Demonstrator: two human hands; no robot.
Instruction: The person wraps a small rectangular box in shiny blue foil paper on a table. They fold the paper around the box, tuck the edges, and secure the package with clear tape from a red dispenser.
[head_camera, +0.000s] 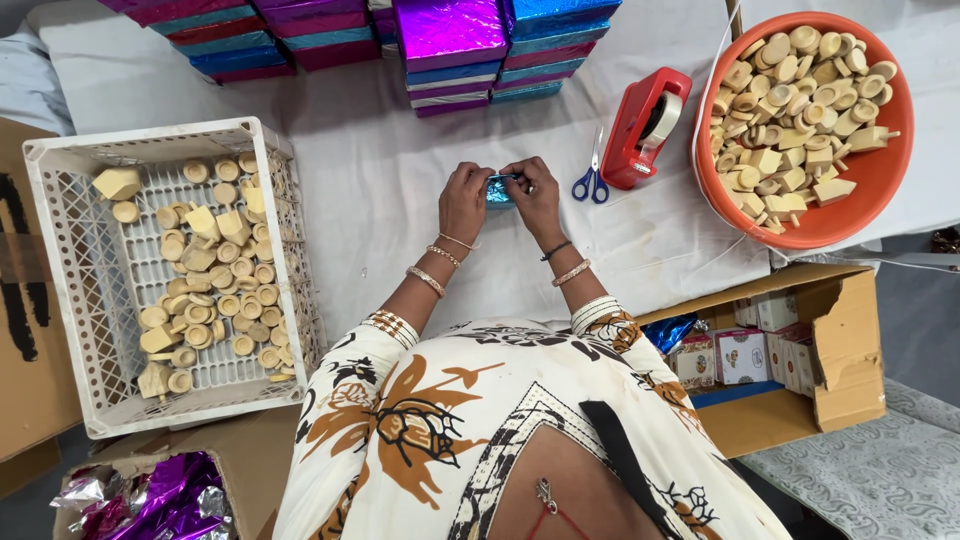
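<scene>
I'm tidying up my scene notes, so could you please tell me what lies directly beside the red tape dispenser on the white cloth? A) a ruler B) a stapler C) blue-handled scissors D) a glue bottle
C: blue-handled scissors lie just left of the tape dispenser on the cloth; no stapler, glue bottle or ruler shows there.

Both arms are reaching forward, forearms angling inward. The left hand (464, 200) and right hand (535, 195) are meeting at the fingertips, fingers curling in a pinch, wrists wearing bangles.
</scene>
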